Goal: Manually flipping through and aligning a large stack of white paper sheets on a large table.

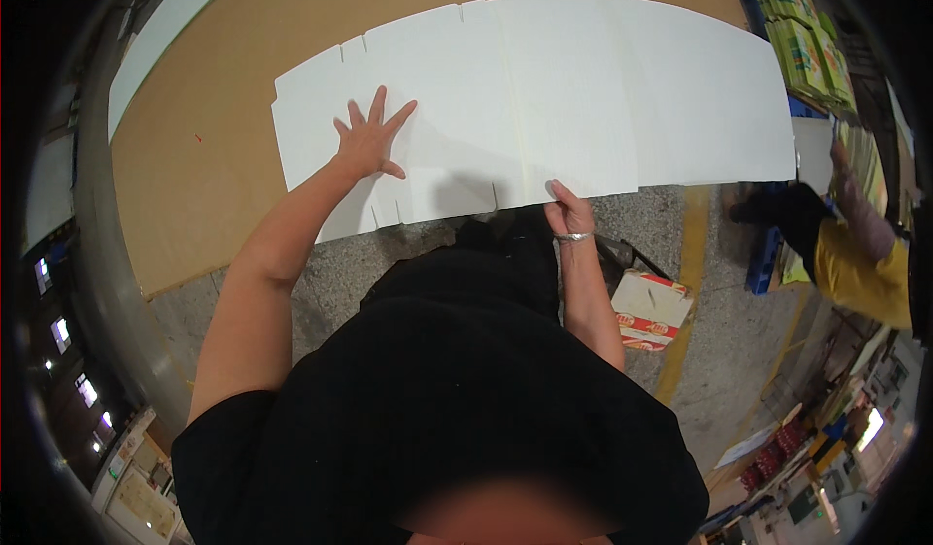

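A large white cardboard sheet (452,88), slotted along its far and near edges, lies across a brown work surface. My left hand (366,145) rests flat on its left part with the fingers spread wide. At the near edge, right of the middle, my right hand (573,213) grips the sheet, thumb side up; some of its fingers are hidden beneath. A faint crease line runs across the sheet between my hands. Towards the right, another white panel (714,98) continues past a stepped edge; whether it is a separate sheet I cannot tell.
Brown board (204,156) covers the surface at left, with a white strip (160,64) beyond it. A red-and-white carton piece (651,310) lies low at my right. Green printed stacks (802,45) stand far right, near a co-worker in a yellow top (860,273).
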Demonstrator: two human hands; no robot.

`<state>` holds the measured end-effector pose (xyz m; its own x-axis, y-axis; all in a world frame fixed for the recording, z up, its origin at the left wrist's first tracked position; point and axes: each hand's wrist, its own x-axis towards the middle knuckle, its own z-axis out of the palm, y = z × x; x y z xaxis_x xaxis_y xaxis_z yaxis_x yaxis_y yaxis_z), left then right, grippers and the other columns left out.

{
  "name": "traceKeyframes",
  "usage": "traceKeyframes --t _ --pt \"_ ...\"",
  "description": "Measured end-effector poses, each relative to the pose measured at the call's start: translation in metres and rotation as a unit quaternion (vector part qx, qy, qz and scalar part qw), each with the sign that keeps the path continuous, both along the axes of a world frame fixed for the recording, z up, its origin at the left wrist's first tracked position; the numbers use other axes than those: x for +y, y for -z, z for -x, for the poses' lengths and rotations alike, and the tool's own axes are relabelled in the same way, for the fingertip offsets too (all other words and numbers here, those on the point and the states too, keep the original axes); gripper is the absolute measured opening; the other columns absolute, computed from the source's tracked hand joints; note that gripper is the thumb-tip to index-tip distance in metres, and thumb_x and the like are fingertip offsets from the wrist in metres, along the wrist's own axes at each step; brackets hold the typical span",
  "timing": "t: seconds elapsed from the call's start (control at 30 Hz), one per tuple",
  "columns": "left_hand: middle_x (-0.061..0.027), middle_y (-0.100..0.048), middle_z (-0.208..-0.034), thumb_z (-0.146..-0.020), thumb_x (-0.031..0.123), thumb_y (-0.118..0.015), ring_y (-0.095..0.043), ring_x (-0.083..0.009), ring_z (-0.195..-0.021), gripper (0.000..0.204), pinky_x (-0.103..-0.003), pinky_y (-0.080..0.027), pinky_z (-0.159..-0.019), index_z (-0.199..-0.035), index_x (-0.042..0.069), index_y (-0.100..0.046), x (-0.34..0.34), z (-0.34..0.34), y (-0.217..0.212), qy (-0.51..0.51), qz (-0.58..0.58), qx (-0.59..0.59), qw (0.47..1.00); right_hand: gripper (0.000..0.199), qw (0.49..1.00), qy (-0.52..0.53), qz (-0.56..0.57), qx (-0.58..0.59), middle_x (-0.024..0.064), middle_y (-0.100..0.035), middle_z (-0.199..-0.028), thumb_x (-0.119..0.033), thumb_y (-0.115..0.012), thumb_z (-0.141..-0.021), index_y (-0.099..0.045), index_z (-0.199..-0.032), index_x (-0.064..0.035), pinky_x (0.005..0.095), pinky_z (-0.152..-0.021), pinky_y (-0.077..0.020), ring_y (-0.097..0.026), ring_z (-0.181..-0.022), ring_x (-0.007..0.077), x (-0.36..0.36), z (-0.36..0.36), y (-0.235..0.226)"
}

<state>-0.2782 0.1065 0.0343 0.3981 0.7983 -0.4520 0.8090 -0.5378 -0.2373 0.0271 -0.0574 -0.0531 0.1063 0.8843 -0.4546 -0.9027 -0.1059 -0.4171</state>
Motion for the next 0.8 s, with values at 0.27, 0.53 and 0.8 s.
traceKeyframes --t 0.27,0.53,0.8 --pt "-0.0111 0.011 -0.156 -0.049 0.038 -0.090 -0.012 -0.0619 -0.130 0.126 -0.070 -0.044 -0.084 -0.146 0.045 -0.009 0.005 0.000 0.010 -0.077 0.124 -0.080 0.986 0.051 0.962 -0.079 0.019 -0.259 0.0121 -0.057 -0.120 0.006 -0.070 -0.074 -0.052 -0.122 0.0001 0.0381 -0.091 -0.0479 -0.055 -0.111 0.0235 0.003 0.009 -0.009" --pt "-0.0114 0.011 -0.156 -0.049 0.038 -0.090 -0.012 -0.0632 -0.129 0.127 -0.069 -0.044 -0.083 -0.145 0.046 -0.007 0.005 0.015 0.013 -0.096 0.123 -0.090 0.984 0.037 0.694 -0.070 -0.003 -0.716 0.0274 -0.056 -0.118 0.001 -0.049 -0.076 -0.057 -0.111 0.0085 0.0378 -0.101 -0.0375 -0.047 -0.117 0.0445 0.000 0.071 -0.050" --pt "-0.0108 0.012 -0.156 -0.049 0.037 -0.090 -0.012 -0.0615 -0.131 0.128 -0.069 -0.045 -0.083 -0.145 0.046 -0.007 0.003 0.018 0.014 -0.096 0.117 -0.082 0.985 0.037 0.992 -0.004 0.074 -0.102 0.0104 -0.064 -0.106 -0.012 -0.069 -0.080 -0.058 -0.112 0.0041 0.0353 -0.082 -0.0498 -0.062 -0.097 0.0261 0.004 0.010 -0.036"
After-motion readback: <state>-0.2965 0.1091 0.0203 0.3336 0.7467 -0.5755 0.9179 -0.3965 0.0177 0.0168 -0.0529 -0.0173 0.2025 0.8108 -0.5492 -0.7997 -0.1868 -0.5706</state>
